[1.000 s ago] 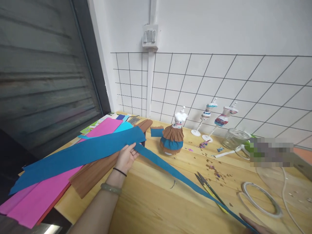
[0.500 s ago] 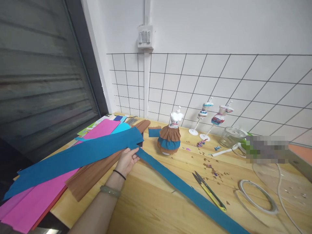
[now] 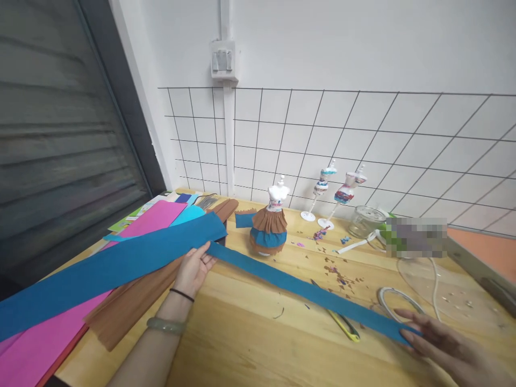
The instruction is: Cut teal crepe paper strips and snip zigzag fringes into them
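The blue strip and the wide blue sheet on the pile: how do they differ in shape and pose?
The blue strip is narrow; the blue sheet is much wider. The strip is stretched between the left hand and right hand, while the sheet lies across pink paper and brown paper. Both are a similar plain blue.
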Demonstrator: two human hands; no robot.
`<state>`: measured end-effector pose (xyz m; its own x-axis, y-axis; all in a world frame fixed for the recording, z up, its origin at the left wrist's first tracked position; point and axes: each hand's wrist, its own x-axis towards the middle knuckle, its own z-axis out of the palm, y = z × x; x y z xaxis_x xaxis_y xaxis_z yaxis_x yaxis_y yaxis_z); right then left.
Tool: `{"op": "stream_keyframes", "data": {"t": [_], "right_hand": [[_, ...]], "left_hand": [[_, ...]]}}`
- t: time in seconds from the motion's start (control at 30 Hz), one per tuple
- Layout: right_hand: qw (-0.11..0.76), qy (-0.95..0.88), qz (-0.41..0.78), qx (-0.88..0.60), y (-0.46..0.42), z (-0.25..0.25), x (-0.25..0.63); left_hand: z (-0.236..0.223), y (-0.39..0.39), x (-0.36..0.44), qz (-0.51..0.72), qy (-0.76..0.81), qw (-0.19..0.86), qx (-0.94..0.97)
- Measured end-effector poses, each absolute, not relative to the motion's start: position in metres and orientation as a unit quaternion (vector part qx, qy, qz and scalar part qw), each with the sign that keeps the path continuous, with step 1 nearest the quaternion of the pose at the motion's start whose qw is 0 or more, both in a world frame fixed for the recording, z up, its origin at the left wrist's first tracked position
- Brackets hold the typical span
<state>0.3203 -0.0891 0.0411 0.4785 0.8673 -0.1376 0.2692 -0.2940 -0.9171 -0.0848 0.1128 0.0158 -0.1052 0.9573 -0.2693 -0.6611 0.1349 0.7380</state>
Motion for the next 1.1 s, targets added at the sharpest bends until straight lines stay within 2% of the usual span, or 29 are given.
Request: {"op": "stream_keyframes", "data": {"t": [0.07,0.2,0.47,0.73,0.9,1.1], "right_hand": [[0.487,-0.351,0.334,-0.727,-0.076,0.056,0.315],[0.502,-0.331,0.369,-0.708,-0.052,0.064,0.318],[0.533,-0.328,0.316,-0.713,-0.013,0.067,0.345],[0.547,-0.341,0.251,-0.722,0.019,0.060,0.360],[0.510,-0.383,0.174,-0.750,0.033,0.048,0.369],[0.395,-0.429,0.030,-0.812,0.038,0.041,0.395]], "left_hand": [[0.016,0.114,-0.087,0.639,0.396,0.634,0.182],[0.015,0.117,-0.090,0.648,0.401,0.622,0.179],[0.017,0.113,-0.083,0.627,0.415,0.621,0.222],[0.022,0.105,-0.074,0.544,0.450,0.648,0.286],[0.026,0.102,-0.076,0.477,0.483,0.661,0.319],[0.034,0.095,-0.074,0.324,0.537,0.654,0.422]]}}
